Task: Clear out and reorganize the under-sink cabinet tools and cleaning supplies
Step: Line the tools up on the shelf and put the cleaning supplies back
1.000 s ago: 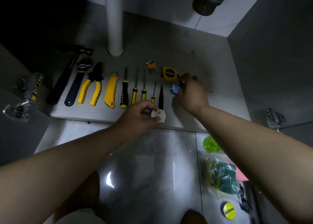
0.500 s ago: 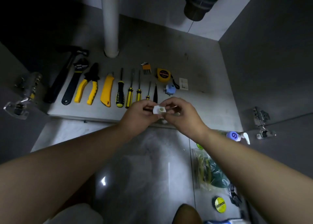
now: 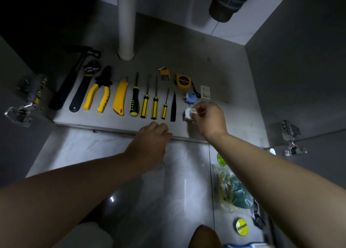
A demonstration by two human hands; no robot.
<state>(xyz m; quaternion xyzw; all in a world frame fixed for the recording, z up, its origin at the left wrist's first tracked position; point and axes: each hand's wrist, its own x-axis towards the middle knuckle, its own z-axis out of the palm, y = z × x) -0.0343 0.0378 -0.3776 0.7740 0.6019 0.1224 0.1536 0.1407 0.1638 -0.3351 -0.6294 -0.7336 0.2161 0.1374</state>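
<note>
Tools lie in a row on the cabinet floor (image 3: 234, 120): a hammer (image 3: 71, 77), a wrench (image 3: 84, 84), yellow pliers (image 3: 99, 94), a yellow utility knife (image 3: 119, 98), several screwdrivers (image 3: 146, 101), a black tweezer-like tool (image 3: 173, 107), hex keys (image 3: 164, 73), a yellow tape measure (image 3: 183, 81), a small blue part (image 3: 190, 98) and a white plate (image 3: 205, 92). My right hand (image 3: 209, 118) pinches a small white fitting (image 3: 189, 113) just above the cabinet floor, right of the black tool. My left hand (image 3: 151, 141) hovers at the cabinet's front edge, fingers loosely curled, holding nothing.
A white drain pipe (image 3: 125, 23) stands at the back and a dark pipe (image 3: 228, 2) hangs above. Door hinges (image 3: 290, 135) flank the opening. On the floor tiles at the right lie a plastic bag of scrubbers (image 3: 232, 189), a yellow-green lid (image 3: 241, 227) and a spray bottle top (image 3: 269, 150).
The white fitting passed from my left hand to my right, which carried it forward onto the cabinet floor beside the black tool. My left hand let go and drew back to the front edge.
</note>
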